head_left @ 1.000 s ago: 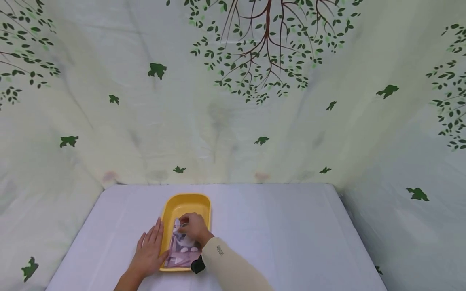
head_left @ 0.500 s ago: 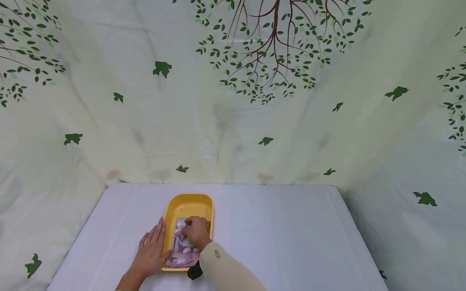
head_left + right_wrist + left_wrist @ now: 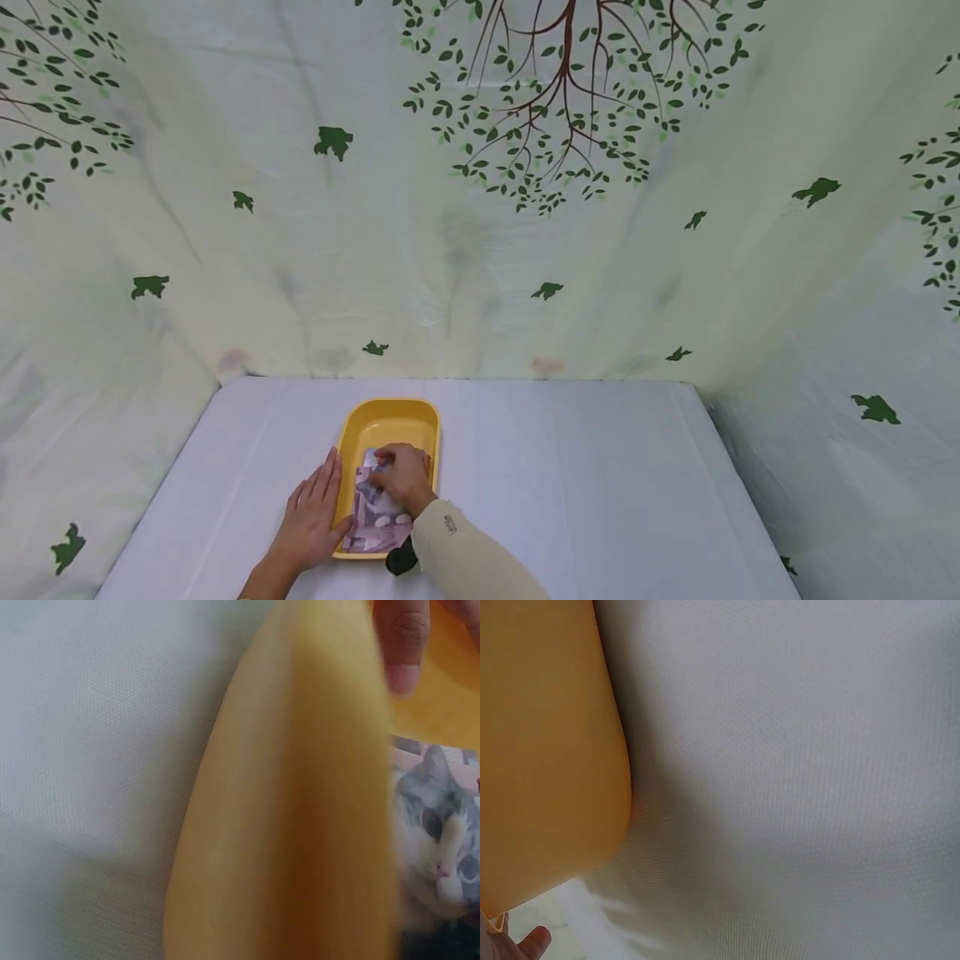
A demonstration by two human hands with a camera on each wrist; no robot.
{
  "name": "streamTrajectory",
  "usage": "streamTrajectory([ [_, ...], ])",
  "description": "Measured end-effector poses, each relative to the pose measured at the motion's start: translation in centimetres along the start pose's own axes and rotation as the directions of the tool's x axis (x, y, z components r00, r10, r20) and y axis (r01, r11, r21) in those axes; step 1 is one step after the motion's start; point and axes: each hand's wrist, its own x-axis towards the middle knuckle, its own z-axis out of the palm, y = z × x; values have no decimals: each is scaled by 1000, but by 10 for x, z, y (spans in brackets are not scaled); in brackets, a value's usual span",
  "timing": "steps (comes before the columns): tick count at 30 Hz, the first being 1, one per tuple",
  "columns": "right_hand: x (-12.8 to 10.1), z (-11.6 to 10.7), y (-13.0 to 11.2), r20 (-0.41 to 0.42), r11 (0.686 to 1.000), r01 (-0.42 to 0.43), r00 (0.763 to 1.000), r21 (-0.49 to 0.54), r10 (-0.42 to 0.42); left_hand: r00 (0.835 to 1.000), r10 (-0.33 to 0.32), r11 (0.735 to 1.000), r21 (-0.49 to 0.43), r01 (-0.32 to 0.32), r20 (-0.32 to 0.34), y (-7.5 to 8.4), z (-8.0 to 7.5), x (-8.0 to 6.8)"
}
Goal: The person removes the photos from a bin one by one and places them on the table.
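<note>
Cat-printed pouch in yellow tray, right hand grip pinching its top.

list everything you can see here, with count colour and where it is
tray: 1, yellow, on the table's near left part
printed packet: 1, pink-grey with a cat picture, lying in the tray's near half
table: 1, white cloth cover, across the foreground
backdrop sheet: 1, pale green with tree and leaf print, behind and to both sides of the table
left hand: 1, flat on the table against the tray's left wall
right hand: 1, beige sleeve, fingers curled on the packet inside the tray
</note>
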Motion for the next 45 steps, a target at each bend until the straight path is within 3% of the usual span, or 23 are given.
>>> streamTrajectory([
  [5,0,-1,-3,12,990,-60,998,127,60,1000,-5,1000,-11,5,10,1,0,0],
  [15,1,-2,-2,12,986,-75,997,150,74,1000,12,1000,-21,-12,2,0,-1,-1],
  [27,1,-11,-6,87,997,-5,996,74,-1,1000,14,1000,-26,-13,13,-1,-4,-2],
  [34,0,-15,-3,76,996,79,994,39,-82,1000,19,999,-35,-18,19,0,-3,-1],
  [40,1,-19,-2,37,982,146,988,116,-151,997,62,997,-37,-64,-52,-3,0,-3],
  [45,3,-29,-6,12,974,112,993,196,-116,995,77,996,-29,-79,-68,-3,1,-2],
])
